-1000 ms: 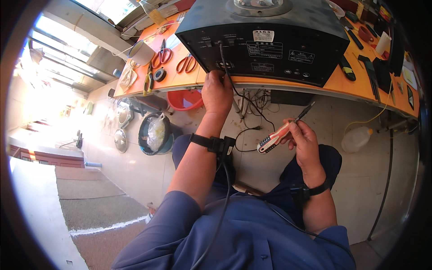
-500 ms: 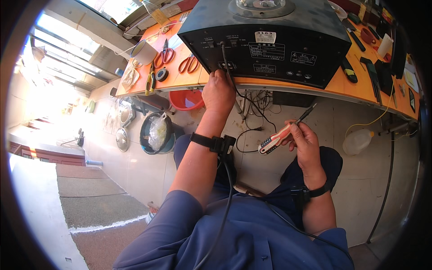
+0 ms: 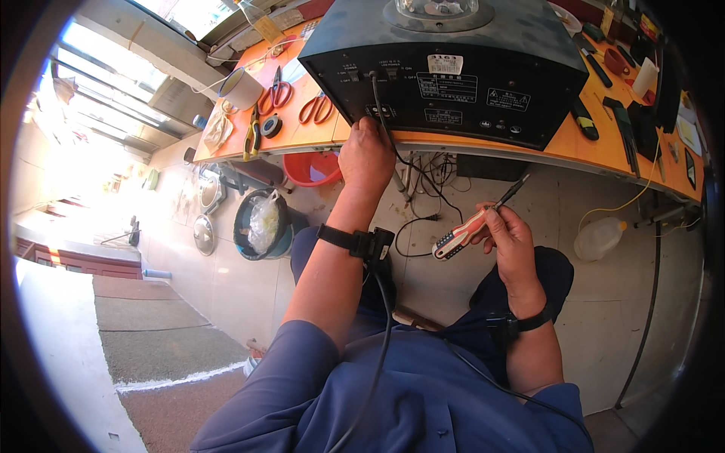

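A large black boxy machine (image 3: 453,90) with a clear round part on top stands at the front of the orange table, its labelled panel facing me. My left hand (image 3: 367,151) is closed at the panel's lower left corner, beside a socket; what its fingers hold, if anything, is hidden. A dark power cord (image 3: 384,121) hangs from the panel just right of that hand. My right hand (image 3: 511,238) grips a screwdriver (image 3: 459,235) near its shaft, below the table edge. The red, white and dark handle points lower left and the dark shaft points upper right, apart from the machine.
Red-handled scissors (image 3: 276,93), pliers (image 3: 253,136), a tape roll (image 3: 271,125) and a mug (image 3: 242,89) lie left on the table (image 3: 219,143). A utility knife (image 3: 585,121) lies right. Below are a red basin (image 3: 313,170), a lined bucket (image 3: 262,223) and a plastic jug (image 3: 600,239).
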The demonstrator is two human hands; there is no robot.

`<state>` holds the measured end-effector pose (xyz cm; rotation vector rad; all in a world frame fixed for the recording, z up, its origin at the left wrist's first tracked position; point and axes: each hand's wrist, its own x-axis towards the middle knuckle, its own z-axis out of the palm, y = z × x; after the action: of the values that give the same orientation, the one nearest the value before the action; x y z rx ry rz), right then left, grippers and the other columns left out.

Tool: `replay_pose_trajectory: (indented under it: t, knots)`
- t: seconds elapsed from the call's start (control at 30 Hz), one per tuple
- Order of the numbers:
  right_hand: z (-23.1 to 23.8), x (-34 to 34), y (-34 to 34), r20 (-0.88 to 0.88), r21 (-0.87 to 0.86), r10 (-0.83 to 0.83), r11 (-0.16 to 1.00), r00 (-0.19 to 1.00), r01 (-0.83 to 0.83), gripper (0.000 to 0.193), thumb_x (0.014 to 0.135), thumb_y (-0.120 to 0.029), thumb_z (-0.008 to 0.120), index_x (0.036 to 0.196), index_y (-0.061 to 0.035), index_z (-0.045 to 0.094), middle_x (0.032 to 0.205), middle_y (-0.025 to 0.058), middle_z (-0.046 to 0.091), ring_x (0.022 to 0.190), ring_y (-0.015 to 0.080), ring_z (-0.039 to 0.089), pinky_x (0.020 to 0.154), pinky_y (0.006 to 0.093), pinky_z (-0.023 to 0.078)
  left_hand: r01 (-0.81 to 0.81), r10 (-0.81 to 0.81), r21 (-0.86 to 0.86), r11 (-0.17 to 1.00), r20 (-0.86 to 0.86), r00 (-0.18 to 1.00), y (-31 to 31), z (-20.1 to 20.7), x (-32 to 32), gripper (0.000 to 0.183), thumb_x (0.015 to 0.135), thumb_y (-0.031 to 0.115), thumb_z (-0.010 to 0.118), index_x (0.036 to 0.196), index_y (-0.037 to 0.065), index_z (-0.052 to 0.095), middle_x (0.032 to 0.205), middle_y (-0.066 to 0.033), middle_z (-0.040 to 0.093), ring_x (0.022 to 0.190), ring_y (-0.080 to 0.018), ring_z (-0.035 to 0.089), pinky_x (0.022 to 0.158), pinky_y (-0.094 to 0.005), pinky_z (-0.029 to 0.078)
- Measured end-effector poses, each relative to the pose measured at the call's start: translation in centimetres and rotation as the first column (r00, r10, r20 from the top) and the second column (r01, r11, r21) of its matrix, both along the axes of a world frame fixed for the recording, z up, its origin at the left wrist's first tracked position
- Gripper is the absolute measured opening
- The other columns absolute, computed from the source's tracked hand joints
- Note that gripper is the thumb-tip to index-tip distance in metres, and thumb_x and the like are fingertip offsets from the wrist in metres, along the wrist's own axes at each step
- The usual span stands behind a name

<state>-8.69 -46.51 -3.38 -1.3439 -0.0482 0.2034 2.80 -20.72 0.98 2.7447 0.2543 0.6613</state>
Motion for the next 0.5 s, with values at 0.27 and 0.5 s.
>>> replay_pose_trajectory:
  t: [0.27,0.5]
  knots:
    - [-0.05,0.05,0.09,-0.019,-0.003,0.002,1.000,1.000,-0.002,0.034,0.107,-0.032,0.055,0.119,-0.0031,0.066,0.090,0.0042,0.072,0.074,0.0097,0.066,0.058,0.0207,0.045,-0.016,0.016,0.005,1.000,0.009,1.000,-0.33,0.44,-0.44,0.022,0.098,0.026,0.057,0.098,0.005,0.057,0.096,-0.0192,0.069,0.084,-0.0422,0.069,0.071,-0.0522,0.054]
    - [-0.25,0.08,0.12,-0.012,-0.013,-0.008,1.000,1.000,0.008,0.034,0.107,-0.033,0.054,0.119,-0.0037,0.067,0.090,0.0039,0.072,0.074,0.0091,0.066,0.058,0.0203,0.044,-0.019,0.019,-0.006,1.000,-0.015,1.000,0.01,0.32,-0.06,0.020,0.096,0.026,0.059,0.098,0.006,0.057,0.094,-0.0186,0.070,0.083,-0.0414,0.069,0.072,-0.0517,0.054]
